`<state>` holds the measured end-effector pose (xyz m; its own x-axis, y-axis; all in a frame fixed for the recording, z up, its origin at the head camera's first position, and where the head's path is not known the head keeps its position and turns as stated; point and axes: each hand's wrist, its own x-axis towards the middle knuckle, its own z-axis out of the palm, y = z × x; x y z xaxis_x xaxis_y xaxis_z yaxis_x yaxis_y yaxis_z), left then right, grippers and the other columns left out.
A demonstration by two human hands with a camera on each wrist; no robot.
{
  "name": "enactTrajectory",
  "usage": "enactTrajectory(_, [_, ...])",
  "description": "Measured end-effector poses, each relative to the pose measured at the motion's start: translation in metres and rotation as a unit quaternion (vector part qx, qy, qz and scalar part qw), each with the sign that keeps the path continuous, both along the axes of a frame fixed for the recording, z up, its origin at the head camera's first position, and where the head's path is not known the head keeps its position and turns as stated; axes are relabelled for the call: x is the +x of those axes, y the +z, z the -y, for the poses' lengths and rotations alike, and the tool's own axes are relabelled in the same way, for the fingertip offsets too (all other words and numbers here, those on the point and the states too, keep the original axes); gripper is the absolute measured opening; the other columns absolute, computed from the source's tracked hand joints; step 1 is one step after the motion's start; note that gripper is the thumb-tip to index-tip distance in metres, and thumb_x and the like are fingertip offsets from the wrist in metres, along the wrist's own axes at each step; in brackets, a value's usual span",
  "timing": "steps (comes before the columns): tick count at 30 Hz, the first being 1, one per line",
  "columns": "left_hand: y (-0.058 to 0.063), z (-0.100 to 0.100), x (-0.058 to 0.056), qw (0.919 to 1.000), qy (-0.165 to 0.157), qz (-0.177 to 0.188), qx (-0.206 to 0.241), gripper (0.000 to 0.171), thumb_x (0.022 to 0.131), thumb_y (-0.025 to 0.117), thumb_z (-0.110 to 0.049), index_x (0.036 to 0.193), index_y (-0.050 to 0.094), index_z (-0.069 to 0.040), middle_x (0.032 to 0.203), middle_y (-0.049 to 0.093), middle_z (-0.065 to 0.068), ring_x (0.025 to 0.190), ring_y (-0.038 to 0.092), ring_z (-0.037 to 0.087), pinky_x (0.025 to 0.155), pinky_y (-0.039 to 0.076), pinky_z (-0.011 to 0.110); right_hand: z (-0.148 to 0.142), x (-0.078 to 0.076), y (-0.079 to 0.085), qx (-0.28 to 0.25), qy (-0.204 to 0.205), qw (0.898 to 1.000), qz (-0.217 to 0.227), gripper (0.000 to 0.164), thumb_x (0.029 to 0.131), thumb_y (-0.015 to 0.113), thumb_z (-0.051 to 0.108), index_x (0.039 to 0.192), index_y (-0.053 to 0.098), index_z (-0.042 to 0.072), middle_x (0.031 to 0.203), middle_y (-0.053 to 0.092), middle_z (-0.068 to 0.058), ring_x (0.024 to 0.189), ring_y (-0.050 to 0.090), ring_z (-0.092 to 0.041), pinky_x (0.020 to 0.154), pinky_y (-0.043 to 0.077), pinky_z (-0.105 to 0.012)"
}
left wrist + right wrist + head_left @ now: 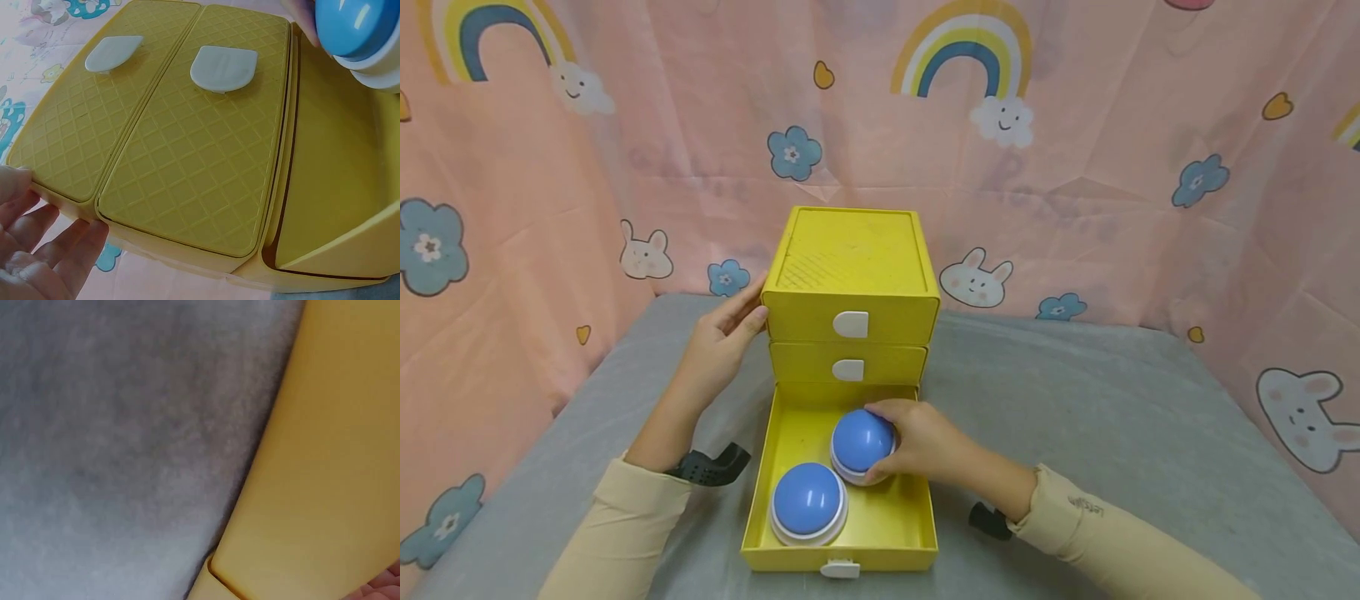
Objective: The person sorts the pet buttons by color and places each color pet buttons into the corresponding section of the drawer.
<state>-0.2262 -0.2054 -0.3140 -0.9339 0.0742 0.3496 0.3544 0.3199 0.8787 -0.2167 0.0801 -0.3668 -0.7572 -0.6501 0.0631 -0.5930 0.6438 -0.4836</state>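
A yellow three-drawer cabinet (853, 250) stands upright with its bottom drawer (898, 521) pulled out. My left hand (715, 346) rests against the cabinet's left side near the top, fingers fairly straight, as the left wrist view also shows. Inside the drawer, my right hand (925, 442) grips a blue domed push button (861, 440) with a white base, thumb and fingers around its right side. A matching blue push button (807, 498) sits nearer the drawer's front left. Only a bit of the right hand's fingers (381, 589) shows in the right wrist view.
The two upper drawers are closed, each with a white tab handle (851, 324). Grey cloth (1112, 433) covers the table under the cabinet. A pink printed curtain (865, 167) hangs behind and along both sides.
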Motion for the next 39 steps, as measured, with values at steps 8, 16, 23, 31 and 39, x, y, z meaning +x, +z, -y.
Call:
enactTrajectory(8, [-0.002,0.001,-0.001,1.0,0.0,-0.004,0.005,0.052,0.106,0.048,-0.031,0.156,0.035,-0.025,0.157,0.043,0.002,0.138,0.048,0.021,0.099,0.048,0.01,0.004,0.003,-0.002,0.023,-0.007,1.0,0.009,0.079,0.071,0.091,0.029,0.134,0.058,-0.005,0.13,0.065,-0.017,0.119,0.062,-0.03,0.104,0.052,-0.048])
enactTrajectory(16, [-0.003,0.001,-0.003,1.0,0.0,-0.008,0.0,0.052,0.106,0.048,-0.031,0.155,0.035,-0.025,0.157,0.043,0.002,0.138,0.048,0.021,0.099,0.048,0.01,0.003,0.005,0.003,0.001,-0.015,1.0,0.001,0.073,0.072,0.09,0.03,0.13,0.062,-0.004,0.128,0.067,-0.017,0.119,0.063,-0.031,0.104,0.052,-0.046])
enactTrajectory(23, [-0.001,0.0,-0.001,1.0,-0.001,-0.004,0.003,0.052,0.106,0.048,-0.03,0.155,0.035,-0.024,0.157,0.042,0.003,0.139,0.047,0.022,0.098,0.048,0.009,-0.014,0.046,0.029,-0.242,-0.016,0.944,0.223,0.047,0.083,0.082,0.026,0.119,0.071,-0.002,0.122,0.07,-0.021,0.117,0.065,-0.038,0.098,0.056,-0.036])
enactTrajectory(31, [0.001,-0.001,-0.001,1.0,0.002,-0.001,0.005,0.05,0.106,0.048,-0.03,0.155,0.036,-0.026,0.156,0.044,0.003,0.137,0.049,0.021,0.098,0.048,0.009,-0.026,0.091,0.032,-0.318,-0.005,0.877,0.359,0.053,0.081,0.083,0.022,0.123,0.067,-0.005,0.124,0.067,-0.026,0.116,0.066,-0.035,0.096,0.056,-0.028])
enactTrajectory(39, [0.0,0.0,0.0,0.9999,-0.002,0.002,0.012,0.05,0.106,0.048,-0.027,0.155,0.036,-0.024,0.156,0.044,0.003,0.13,0.052,0.005,0.099,0.047,0.009,-0.03,0.108,0.023,-0.269,-0.051,0.84,0.468,0.049,0.085,0.08,0.018,0.128,0.066,0.0,0.126,0.069,-0.015,0.119,0.066,-0.027,0.096,0.057,-0.032])
